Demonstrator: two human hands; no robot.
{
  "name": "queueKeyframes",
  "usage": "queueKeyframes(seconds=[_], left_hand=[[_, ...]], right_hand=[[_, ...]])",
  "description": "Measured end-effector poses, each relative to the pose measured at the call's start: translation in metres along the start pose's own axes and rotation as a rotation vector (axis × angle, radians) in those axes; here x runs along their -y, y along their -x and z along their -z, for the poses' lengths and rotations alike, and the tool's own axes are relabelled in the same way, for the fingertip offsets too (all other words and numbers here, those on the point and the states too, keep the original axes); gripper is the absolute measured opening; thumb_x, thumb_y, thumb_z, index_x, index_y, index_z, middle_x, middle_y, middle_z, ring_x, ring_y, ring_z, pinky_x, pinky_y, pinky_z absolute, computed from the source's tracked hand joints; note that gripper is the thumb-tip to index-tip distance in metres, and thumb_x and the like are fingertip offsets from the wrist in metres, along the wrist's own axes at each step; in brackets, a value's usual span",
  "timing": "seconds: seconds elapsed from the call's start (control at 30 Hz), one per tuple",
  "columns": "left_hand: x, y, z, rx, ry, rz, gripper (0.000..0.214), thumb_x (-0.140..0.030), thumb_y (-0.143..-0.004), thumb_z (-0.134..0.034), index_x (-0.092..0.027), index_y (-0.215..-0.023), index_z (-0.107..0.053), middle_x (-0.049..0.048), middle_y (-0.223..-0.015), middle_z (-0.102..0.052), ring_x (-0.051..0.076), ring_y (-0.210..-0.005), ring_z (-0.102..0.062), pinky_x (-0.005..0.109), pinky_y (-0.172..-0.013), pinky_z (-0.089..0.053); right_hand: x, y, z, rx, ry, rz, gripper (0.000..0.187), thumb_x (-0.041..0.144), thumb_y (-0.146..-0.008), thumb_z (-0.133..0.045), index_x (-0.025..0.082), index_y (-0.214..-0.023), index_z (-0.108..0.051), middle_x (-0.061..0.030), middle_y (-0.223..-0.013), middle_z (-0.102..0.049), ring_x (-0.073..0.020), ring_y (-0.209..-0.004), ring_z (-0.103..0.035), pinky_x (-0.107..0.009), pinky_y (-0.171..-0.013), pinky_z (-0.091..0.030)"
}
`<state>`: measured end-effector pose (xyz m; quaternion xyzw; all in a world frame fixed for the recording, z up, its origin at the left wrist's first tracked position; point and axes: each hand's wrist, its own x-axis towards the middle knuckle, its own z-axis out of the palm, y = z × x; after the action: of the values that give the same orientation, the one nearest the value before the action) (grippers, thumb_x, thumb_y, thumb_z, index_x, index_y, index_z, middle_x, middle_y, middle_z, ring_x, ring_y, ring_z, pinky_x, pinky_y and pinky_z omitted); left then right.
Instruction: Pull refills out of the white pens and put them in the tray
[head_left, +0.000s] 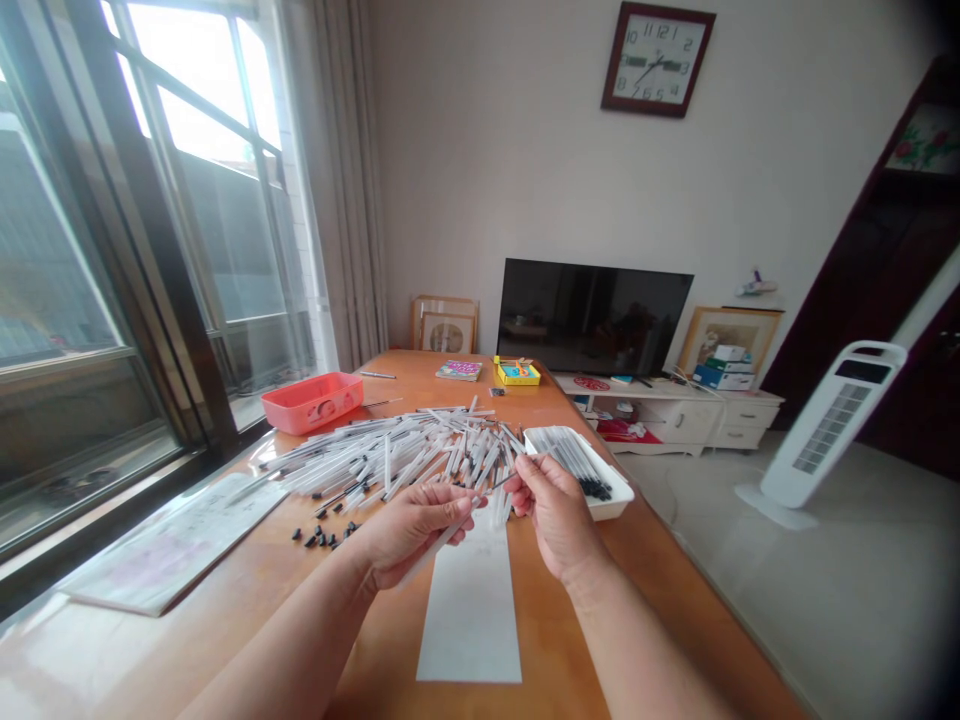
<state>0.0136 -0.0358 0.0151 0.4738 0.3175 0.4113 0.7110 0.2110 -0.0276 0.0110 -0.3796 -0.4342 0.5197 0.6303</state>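
My left hand [409,528] is closed around a translucent white pen barrel [429,556], which slants down toward me. In my right hand [556,515], thumb and fingers pinch a thin dark pen refill [498,485]. The refill's tip meets the upper end of the barrel; how far it reaches inside is hidden by my fingers. Just beyond both hands spreads a large heap of pen barrels [405,450]. Small black pen caps or plugs [321,540] lie loose left of my left hand. Below the hands is a strip of white paper [469,625].
A white tray [621,500] with black-tipped pens stands right of my right hand. A pink plastic basket [319,402] sits at the far left. A flat board or booklet [169,550] lies near left. A book [459,371] and yellow box [517,374] are at the table's far end.
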Motion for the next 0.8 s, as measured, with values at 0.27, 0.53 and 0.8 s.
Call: queueKeyframes(seconds=[0.27, 0.53, 0.8], left_hand=[[0.0053, -0.001, 0.0037, 0.077, -0.04, -0.009, 0.022, -0.03, -0.082, -0.077, -0.011, -0.092, -0.075, 0.0081, -0.081, -0.067, 0.012, -0.071, -0.054, 0.025, -0.069, -0.04], [0.0047, -0.0002, 0.0066, 0.061, -0.127, 0.031, 0.027, -0.032, -0.081, -0.077, -0.013, -0.099, -0.074, 0.0083, -0.086, -0.069, 0.014, -0.079, -0.057, 0.024, -0.073, -0.039], [-0.001, 0.0011, 0.0041, 0.041, -0.121, -0.004, 0.022, -0.032, -0.082, -0.076, -0.015, -0.095, -0.071, 0.0057, -0.087, -0.065, 0.013, -0.08, -0.055, 0.024, -0.069, -0.037]], right_hand=[[-0.0012, 0.0026, -0.0022, 0.103, 0.086, 0.008, 0.036, 0.05, -0.085, -0.07, 0.017, -0.076, -0.06, 0.001, -0.064, -0.059, -0.0086, -0.055, -0.044, -0.022, -0.053, -0.035], [-0.0022, 0.0039, -0.0033, 0.137, 0.079, -0.025, 0.036, 0.05, -0.084, -0.071, 0.017, -0.075, -0.058, 0.0018, -0.063, -0.058, -0.0079, -0.053, -0.041, -0.023, -0.053, -0.033], [-0.0026, 0.0073, -0.0065, 0.178, 0.141, -0.048, 0.042, 0.057, -0.087, -0.064, 0.017, -0.076, -0.064, 0.0018, -0.059, -0.055, -0.0077, -0.05, -0.038, -0.023, -0.05, -0.027]])
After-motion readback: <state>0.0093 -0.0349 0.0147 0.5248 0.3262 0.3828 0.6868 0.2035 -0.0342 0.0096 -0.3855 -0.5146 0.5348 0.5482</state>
